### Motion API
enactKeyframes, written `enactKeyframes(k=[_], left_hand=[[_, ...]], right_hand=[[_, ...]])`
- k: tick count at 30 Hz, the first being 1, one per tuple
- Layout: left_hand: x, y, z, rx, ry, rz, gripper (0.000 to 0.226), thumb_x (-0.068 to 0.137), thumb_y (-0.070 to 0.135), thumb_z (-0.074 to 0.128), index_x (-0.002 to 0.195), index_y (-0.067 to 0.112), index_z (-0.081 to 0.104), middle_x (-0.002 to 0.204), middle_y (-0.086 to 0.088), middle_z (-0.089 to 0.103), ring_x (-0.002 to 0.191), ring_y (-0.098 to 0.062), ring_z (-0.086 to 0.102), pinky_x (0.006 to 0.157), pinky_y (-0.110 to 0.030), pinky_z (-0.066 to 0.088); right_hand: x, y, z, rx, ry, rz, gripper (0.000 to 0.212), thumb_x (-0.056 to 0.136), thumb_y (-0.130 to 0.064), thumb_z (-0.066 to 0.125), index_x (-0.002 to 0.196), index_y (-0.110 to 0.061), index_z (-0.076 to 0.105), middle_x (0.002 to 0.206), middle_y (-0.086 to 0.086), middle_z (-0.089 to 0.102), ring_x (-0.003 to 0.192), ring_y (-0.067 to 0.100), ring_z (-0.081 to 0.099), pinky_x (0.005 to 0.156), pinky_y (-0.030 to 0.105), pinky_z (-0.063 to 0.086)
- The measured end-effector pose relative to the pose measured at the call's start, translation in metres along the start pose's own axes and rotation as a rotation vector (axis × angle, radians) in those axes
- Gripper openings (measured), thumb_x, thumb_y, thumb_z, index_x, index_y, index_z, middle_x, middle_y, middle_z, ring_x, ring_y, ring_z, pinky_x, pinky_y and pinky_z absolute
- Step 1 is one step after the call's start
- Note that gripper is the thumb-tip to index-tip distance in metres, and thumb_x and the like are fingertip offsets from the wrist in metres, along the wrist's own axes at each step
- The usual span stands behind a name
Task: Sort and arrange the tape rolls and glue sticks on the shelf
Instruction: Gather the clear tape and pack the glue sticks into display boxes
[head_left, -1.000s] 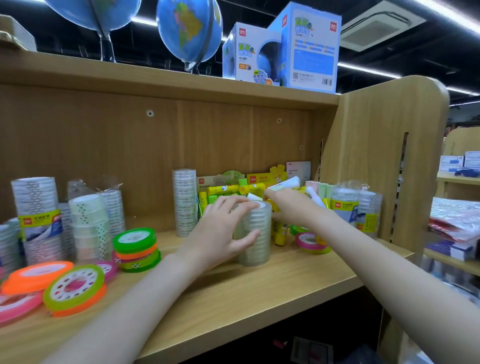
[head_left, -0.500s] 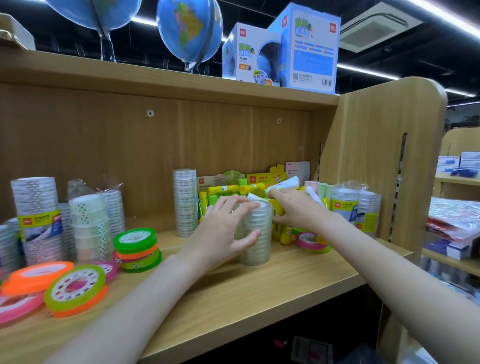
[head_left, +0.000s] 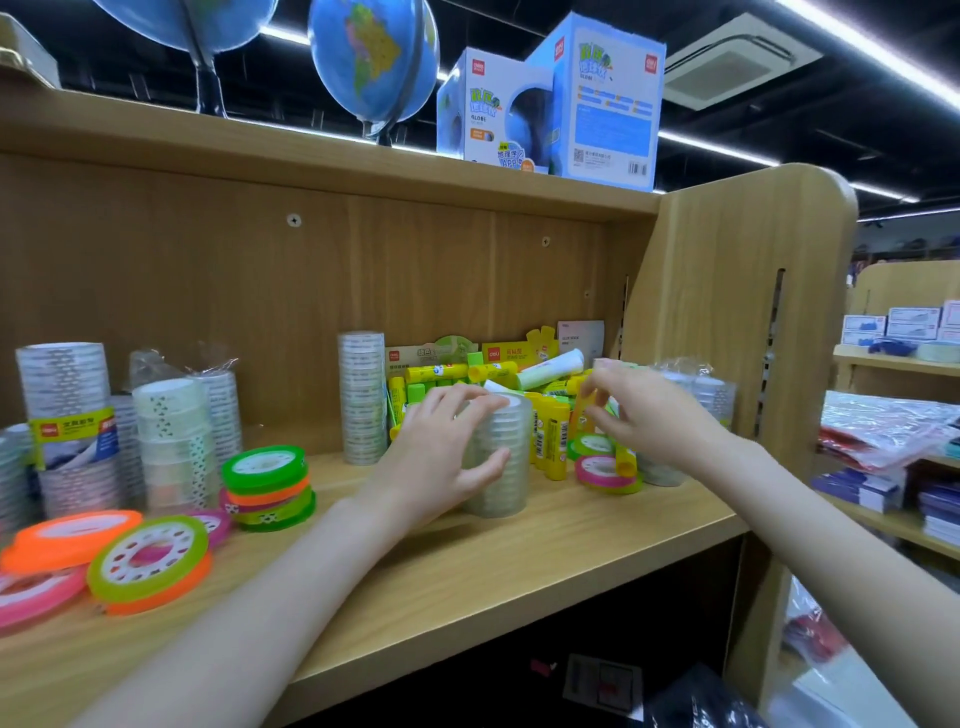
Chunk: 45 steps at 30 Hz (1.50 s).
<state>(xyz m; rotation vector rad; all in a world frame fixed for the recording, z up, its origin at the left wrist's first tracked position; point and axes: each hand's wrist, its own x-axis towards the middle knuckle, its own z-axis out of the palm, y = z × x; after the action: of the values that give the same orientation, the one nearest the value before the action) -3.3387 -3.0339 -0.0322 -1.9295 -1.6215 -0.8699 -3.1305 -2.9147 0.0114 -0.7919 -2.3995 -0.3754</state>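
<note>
Head view: both hands were at the middle of the shelf (head_left: 519, 566), among the tape and glue.

I saw the left hand (head_left: 441, 457) wrapped round a clear tape stack (head_left: 501, 457) standing upright on the shelf board, fingers curled over its top and left side, thumb pressed on the front. The right hand (head_left: 654, 415) was just right of it, blurred; fingers looked loosely curled near a yellow glue stick (head_left: 623, 457), but I couldn't tell if it pinched anything. More yellow and green glue sticks (head_left: 550, 436) were piled behind and right of the stack, some upright, some lying flat. A taller clear tape column (head_left: 362, 397) stood against the back panel. Flat coloured tape rolls (head_left: 267, 486) sat stacked to the left, with wrapped clear tape packs (head_left: 176, 441) behind them. Globes (head_left: 371, 62) stood on the top board.
</note>
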Motion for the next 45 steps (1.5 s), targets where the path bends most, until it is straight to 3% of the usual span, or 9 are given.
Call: enactKeyframes(k=[7,14,18,22,27,31,34,39,45], left_hand=[[-0.002,0.004,-0.002,0.037,-0.025,-0.015,0.068,0.079,0.060,0.026,0.132,0.024,0.047,0.130,0.003,0.047,0.122,-0.016,0.038,0.097,-0.033,0.031],[-0.004,0.003,-0.002,0.044,-0.012,0.000,0.071,0.076,0.063,0.030,0.129,0.021,0.049,0.128,0.002,0.050,0.122,-0.017,0.042,0.097,-0.035,0.031],[0.002,0.006,0.000,-0.014,0.038,-0.042,0.067,0.074,0.065,0.035,0.113,0.014,0.053,0.114,0.000,0.054,0.110,-0.019,0.048,0.092,-0.033,0.034],[0.006,0.005,-0.008,-0.217,0.003,-0.061,0.052,0.072,0.065,0.041,0.096,0.019,0.047,0.104,-0.002,0.055,0.100,-0.019,0.050,0.090,-0.034,0.040],[-0.005,-0.005,-0.032,-0.257,0.004,0.031,0.046,0.072,0.059,0.051,0.092,0.017,0.052,0.099,0.001,0.057,0.095,-0.009,0.051,0.087,-0.007,0.033],[-0.019,-0.016,-0.048,-0.225,0.041,0.024,0.040,0.070,0.055,0.055,0.086,0.019,0.051,0.094,0.005,0.057,0.090,0.002,0.049,0.081,-0.002,0.032],[-0.024,-0.022,-0.051,-0.182,0.050,0.021,0.039,0.071,0.053,0.054,0.087,0.018,0.050,0.092,0.004,0.057,0.087,-0.002,0.048,0.080,-0.004,0.033],[-0.025,-0.025,-0.049,-0.096,0.075,0.041,0.042,0.074,0.052,0.052,0.088,0.013,0.053,0.091,0.003,0.055,0.086,-0.007,0.045,0.077,-0.018,0.036],[-0.027,-0.031,-0.048,-0.038,0.109,0.041,0.045,0.076,0.054,0.050,0.090,0.012,0.054,0.090,0.005,0.052,0.084,-0.007,0.042,0.075,-0.017,0.033]], right_hand=[[-0.047,-0.006,0.025,-0.209,-0.249,0.055,0.037,0.095,-0.041,0.043,0.125,-0.020,0.051,0.138,0.002,0.034,0.112,0.023,0.053,0.084,0.033,0.048],[-0.048,0.002,0.020,0.196,0.215,0.149,0.015,0.087,-0.013,0.063,0.096,-0.001,0.065,0.101,0.011,0.062,0.085,0.028,0.064,0.074,0.039,0.051],[-0.045,-0.006,0.003,0.718,0.502,0.405,0.003,0.093,-0.009,0.052,0.091,-0.011,0.051,0.079,0.007,0.067,0.066,0.011,0.069,0.063,0.023,0.056],[-0.041,-0.020,-0.003,1.477,0.441,0.655,0.016,0.090,-0.007,0.058,0.082,-0.009,0.044,0.084,0.013,0.066,0.068,0.017,0.071,0.063,0.020,0.058],[-0.037,-0.036,0.000,1.875,0.289,0.769,0.010,0.087,-0.006,0.061,0.091,0.002,0.059,0.085,0.015,0.066,0.072,0.020,0.065,0.064,0.024,0.057],[-0.028,-0.055,0.016,1.694,0.145,0.733,0.014,0.089,-0.010,0.059,0.101,-0.004,0.055,0.083,0.009,0.061,0.071,0.018,0.057,0.066,0.027,0.047],[-0.019,-0.065,0.028,1.272,0.164,0.661,0.030,0.085,-0.011,0.065,0.111,-0.010,0.050,0.081,0.002,0.060,0.066,0.015,0.056,0.055,0.025,0.048],[-0.009,-0.080,0.042,0.596,0.058,0.402,0.020,0.082,-0.018,0.067,0.099,-0.010,0.059,0.085,0.004,0.065,0.077,0.021,0.059,0.073,0.029,0.044],[0.008,-0.094,0.053,0.465,0.018,0.409,0.022,0.086,-0.018,0.061,0.103,-0.006,0.053,0.096,0.010,0.064,0.092,0.025,0.054,0.070,0.032,0.038]])
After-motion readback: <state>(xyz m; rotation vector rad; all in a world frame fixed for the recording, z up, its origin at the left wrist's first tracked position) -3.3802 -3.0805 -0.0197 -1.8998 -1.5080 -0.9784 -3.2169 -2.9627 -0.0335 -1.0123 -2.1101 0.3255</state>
